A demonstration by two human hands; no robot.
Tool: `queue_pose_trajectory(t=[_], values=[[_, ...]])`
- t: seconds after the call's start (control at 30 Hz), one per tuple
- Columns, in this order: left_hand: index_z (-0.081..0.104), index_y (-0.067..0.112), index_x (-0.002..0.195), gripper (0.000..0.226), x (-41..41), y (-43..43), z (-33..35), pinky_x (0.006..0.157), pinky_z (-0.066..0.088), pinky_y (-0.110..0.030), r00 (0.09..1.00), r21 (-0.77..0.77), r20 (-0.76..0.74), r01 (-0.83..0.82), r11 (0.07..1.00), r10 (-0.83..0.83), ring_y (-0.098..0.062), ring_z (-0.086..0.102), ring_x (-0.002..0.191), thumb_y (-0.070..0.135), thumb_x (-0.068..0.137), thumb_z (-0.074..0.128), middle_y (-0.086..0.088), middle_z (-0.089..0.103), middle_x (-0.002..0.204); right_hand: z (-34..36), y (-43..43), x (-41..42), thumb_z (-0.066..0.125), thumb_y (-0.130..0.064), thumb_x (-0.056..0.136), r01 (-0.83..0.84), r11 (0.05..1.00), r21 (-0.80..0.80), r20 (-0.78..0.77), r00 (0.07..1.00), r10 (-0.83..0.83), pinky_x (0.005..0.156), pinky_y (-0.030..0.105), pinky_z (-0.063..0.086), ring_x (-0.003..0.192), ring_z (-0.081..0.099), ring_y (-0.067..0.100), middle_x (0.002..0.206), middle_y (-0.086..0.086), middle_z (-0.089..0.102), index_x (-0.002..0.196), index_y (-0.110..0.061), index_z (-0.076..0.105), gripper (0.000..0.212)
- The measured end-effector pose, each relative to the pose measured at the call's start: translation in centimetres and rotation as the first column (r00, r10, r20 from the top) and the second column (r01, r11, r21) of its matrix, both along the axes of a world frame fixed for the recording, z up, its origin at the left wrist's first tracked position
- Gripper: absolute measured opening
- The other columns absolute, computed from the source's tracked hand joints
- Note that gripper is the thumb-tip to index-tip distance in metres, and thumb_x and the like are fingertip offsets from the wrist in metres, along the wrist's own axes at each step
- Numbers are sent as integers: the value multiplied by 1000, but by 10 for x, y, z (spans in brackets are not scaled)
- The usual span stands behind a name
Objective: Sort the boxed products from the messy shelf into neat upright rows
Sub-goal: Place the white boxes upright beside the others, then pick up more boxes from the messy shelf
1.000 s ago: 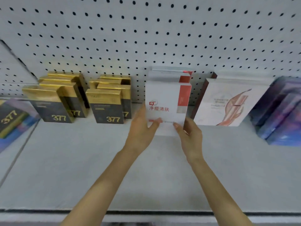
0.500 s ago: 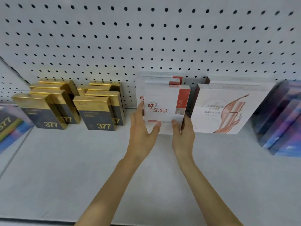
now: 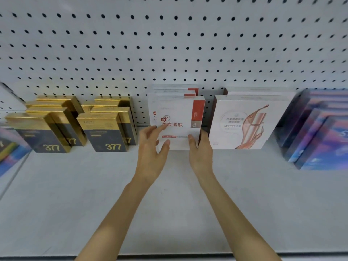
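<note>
A white box with a red corner stripe (image 3: 178, 113) stands upright at the front of a row of the same boxes (image 3: 175, 91) against the pegboard. My right hand (image 3: 201, 155) holds its lower right edge, thumb on the front face and fingers round the side. My left hand (image 3: 150, 155) is spread at the box's lower left, fingertips touching the front face near the left edge, the thumb apart. The box's bottom left corner is hidden behind that hand.
Two rows of gold-and-black "377" boxes (image 3: 105, 132) stand to the left. A white box with a rose-gold print (image 3: 244, 125) stands to the right, then purple-blue boxes (image 3: 320, 132). More colourful boxes (image 3: 9, 153) lie at far left. The grey shelf (image 3: 75, 185) stretches toward me.
The white and red box has gone back and sits upright against its row. My left hand has loosened its hold and spread its fingers. The right hand stays on the right edge.
</note>
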State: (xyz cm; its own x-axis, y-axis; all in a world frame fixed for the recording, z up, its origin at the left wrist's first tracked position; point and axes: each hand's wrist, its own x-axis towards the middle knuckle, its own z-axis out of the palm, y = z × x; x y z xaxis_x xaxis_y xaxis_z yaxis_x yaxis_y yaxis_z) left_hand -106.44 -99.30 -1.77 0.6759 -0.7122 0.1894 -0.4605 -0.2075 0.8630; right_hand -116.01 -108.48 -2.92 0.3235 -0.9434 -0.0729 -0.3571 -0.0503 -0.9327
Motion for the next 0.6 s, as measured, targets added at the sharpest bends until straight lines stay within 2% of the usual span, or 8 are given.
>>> queue_pose_trajectory(t=[0.07, 0.13, 0.2, 0.27, 0.37, 0.47, 0.6], values=[[41, 46, 130, 50, 0, 9, 2, 88, 31, 2, 999, 23, -46, 12, 1000, -11, 8, 41, 112, 19, 93, 62, 17, 29, 127, 0, 6, -4, 48, -25, 101, 7, 999, 44, -7, 1000, -7, 107, 33, 40, 129, 48, 24, 139, 7, 51, 139, -10, 41, 41], [40, 44, 135, 52, -1, 25, 3, 85, 31, 2, 998, 50, -55, 31, 998, -29, 8, 43, 109, 24, 92, 62, 18, 32, 128, 0, 17, -13, 48, -29, 101, 15, 997, 79, -12, 1000, -14, 114, 39, 35, 135, 42, 22, 147, 4, 45, 145, -15, 36, 48], [43, 40, 136, 51, -3, 52, 1, 95, 34, -10, 998, 66, -46, 56, 996, -53, 2, 44, 116, 25, 92, 62, 16, 39, 129, 0, 34, -24, 50, -31, 100, 23, 995, 98, 5, 1000, -24, 112, 34, 34, 135, 41, 19, 148, 0, 44, 146, -20, 36, 49], [46, 42, 132, 48, -5, 88, 0, 100, 36, -17, 993, 59, -108, 53, 997, -47, 0, 46, 120, 25, 91, 63, 13, 45, 132, 2, 57, -34, 51, -32, 99, 20, 994, 109, 17, 1000, -22, 106, 27, 34, 134, 42, 16, 147, -1, 43, 145, -25, 37, 49], [50, 41, 129, 45, -8, 150, 0, 94, 38, -7, 961, 27, -274, -42, 999, 47, 1, 51, 119, 24, 90, 64, 12, 51, 132, 6, 103, -42, 54, -32, 98, -33, 992, 120, 27, 999, 30, 101, 23, 34, 131, 44, 12, 145, -1, 45, 141, -27, 40, 46], [54, 34, 128, 42, -5, 221, 2, 89, 43, -4, 935, 2, -326, -149, 989, 142, 4, 55, 114, 19, 90, 64, 10, 58, 127, 12, 161, -36, 58, -28, 96, -158, 978, 136, 58, 987, 152, 99, 25, 38, 122, 48, 10, 138, -3, 49, 134, -33, 44, 41], [56, 31, 124, 41, 1, 333, 0, 90, 50, -24, 880, -23, -403, -283, 959, 250, 1, 58, 112, 9, 90, 63, 9, 62, 121, 12, 258, -21, 60, -26, 94, -462, 876, 136, 52, 887, 460, 96, 18, 38, 121, 50, 8, 134, -10, 47, 134, -39, 41, 45]])
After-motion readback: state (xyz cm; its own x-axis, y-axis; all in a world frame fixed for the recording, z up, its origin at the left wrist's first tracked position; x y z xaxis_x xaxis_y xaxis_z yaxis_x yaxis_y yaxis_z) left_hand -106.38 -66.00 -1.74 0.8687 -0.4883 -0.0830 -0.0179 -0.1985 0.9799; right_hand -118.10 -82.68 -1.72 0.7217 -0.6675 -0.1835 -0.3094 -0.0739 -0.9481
